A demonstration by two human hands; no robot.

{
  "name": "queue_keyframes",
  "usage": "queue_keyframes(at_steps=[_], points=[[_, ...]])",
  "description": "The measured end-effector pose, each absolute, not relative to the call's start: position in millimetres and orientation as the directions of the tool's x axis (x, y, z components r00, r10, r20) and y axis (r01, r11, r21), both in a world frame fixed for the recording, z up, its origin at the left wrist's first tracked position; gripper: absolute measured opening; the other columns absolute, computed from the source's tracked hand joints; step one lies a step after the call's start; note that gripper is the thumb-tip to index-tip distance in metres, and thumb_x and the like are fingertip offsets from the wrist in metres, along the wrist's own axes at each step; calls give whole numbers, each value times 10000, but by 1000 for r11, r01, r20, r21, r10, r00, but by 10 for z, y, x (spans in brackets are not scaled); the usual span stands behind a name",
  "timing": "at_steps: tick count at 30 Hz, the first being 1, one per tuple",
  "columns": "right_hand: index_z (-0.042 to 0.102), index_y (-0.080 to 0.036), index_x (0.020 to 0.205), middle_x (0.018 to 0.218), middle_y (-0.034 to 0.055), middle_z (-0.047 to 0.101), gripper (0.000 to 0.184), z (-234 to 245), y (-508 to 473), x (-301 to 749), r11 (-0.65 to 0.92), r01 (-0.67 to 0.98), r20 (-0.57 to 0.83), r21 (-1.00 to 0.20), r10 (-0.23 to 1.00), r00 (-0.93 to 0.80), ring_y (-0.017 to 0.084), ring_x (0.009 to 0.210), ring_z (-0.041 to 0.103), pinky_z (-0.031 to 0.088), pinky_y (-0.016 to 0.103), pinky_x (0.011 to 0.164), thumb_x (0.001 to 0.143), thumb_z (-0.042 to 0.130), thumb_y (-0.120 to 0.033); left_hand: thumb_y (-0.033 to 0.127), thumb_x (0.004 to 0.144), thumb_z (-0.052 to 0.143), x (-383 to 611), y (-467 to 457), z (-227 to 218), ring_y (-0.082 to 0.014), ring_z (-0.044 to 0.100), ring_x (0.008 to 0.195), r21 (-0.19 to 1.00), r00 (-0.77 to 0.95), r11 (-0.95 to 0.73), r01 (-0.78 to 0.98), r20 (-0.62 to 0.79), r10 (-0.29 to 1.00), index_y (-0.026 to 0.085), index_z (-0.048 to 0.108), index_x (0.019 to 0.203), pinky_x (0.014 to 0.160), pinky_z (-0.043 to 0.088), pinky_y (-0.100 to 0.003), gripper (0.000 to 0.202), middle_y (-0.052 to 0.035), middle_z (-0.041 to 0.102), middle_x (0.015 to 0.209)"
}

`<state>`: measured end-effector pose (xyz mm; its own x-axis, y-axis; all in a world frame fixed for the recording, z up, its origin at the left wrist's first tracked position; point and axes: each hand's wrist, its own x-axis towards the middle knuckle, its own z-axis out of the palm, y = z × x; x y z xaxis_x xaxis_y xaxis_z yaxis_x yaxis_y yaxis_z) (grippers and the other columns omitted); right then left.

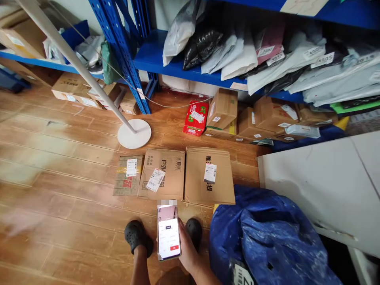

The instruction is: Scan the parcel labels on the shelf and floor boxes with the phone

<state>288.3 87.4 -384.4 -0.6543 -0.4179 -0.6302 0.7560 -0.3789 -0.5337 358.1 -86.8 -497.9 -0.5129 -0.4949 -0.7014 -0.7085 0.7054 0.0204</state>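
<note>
In the head view my right hand (187,247) is closed round a smartphone (169,233) with its lit screen facing up. The screen shows a white page with a red button; the small text is unreadable. My left hand is out of view. Just beyond the phone, three cardboard boxes lie side by side on the wooden floor: a small worn box (121,184) with yellow tape, a middle box (173,186) with dark printing, and a larger right box (194,174). Each bears a white shipping label on top. Nothing touches them from my hand.
Blue shelving (190,71) holds several bagged parcels. Beneath it sit a red box (196,116) and several brown cartons (224,107). A white pole with a round base (142,136) stands left. Beside me on the right are a blue sack (276,225) and a white surface (320,174).
</note>
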Motion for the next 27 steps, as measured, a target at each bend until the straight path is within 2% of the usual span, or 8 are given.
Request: queue_keyframes(at_steps=[5, 8, 11, 13, 16, 20, 25, 27], points=[[567, -198, 1225, 1240, 116, 677, 754, -4032, 269, 2705, -440, 728, -683, -525, -293, -670, 311, 1278, 528, 393, 501, 1077, 737, 571, -772, 440, 849, 597, 3785, -1029, -5234, -405, 482, 1250, 106, -571, 711, -695, -682, -457, 332, 482, 1350, 842, 518, -603, 525, -92, 573, 1318], [599, -196, 1172, 1252, 119, 675, 767, -4148, -23, 2583, -467, 705, -693, -533, -237, -681, 309, 1227, 574, 423, 466, 1059, 676, 629, -781, 417, 935, 343, 3838, -1124, -5382, -429, 489, 1237, 159, -603, 704, -692, -663, -443, 244, 582, 1271, 768, 528, -515, 447, -81, 568, 1304], [615, -201, 1123, 1225, 109, 695, 784, -4268, -251, 2488, -505, 683, -706, -528, -186, -683, 309, 1193, 601, 453, 453, 1034, 642, 613, -819, 337, 909, 54, 3819, -1266, -5500, -470, 504, 1182, 194, -621, 690, -698, -644, -447, 155, 672, 1147, 632, 456, -417, 687, -90, 579, 1249], [623, -213, 1095, 1196, 94, 714, 779, -4341, -356, 2442, -529, 677, -719, -512, -167, -675, 314, 1173, 616, 461, 463, 1030, 617, 621, -828, 314, 884, -4, 3794, -1354, -5553, -474, 531, 1132, 206, -625, 680, -704, -634, -455, 98, 695, 1081, 599, 419, -383, 758, -109, 584, 1204], [630, -226, 1086, 1199, 79, 716, 751, -4414, -436, 2394, -553, 669, -726, -496, -158, -669, 323, 1182, 613, 460, 486, 1036, 605, 657, -802, 330, 889, 42, 3793, -1430, -5586, -474, 539, 1121, 219, -631, 669, -710, -619, -468, 82, 700, 1056, 596, 414, -373, 723, -115, 582, 1194], [627, -236, 1113, 1239, 64, 697, 683, -4432, -457, 2351, -563, 661, -710, -496, -176, -682, 308, 1221, 591, 433, 485, 1072, 670, 651, -755, 396, 906, 239, 3854, -1462, -5574, -459, 504, 1200, 231, -636, 658, -717, -603, -482, 172, 668, 1151, 643, 456, -369, 542, -107, 576, 1242], [605, -213, 1167, 1242, 90, 694, 671, -4399, -453, 2327, -553, 666, -685, -501, -217, -695, 310, 1173, 627, 474, 493, 1031, 735, 612, -727, 404, 913, 198, 3860, -1495, -5595, -475, 518, 1169, 236, -631, 648, -724, -606, -484, 152, 661, 1146, 646, 448, -406, 577, -124, 580, 1212], [606, -203, 1159, 1240, 98, 695, 680, -4387, -450, 2330, -548, 664, -681, -509, -217, -700, 315, 1172, 627, 482, 496, 1021, 731, 612, -731, 398, 909, 224, 3842, -1513, -5614, -460, 551, 1131, 237, -628, 644, -727, -609, -485, 187, 672, 1132, 627, 448, -400, 543, -101, 597, 1193]])
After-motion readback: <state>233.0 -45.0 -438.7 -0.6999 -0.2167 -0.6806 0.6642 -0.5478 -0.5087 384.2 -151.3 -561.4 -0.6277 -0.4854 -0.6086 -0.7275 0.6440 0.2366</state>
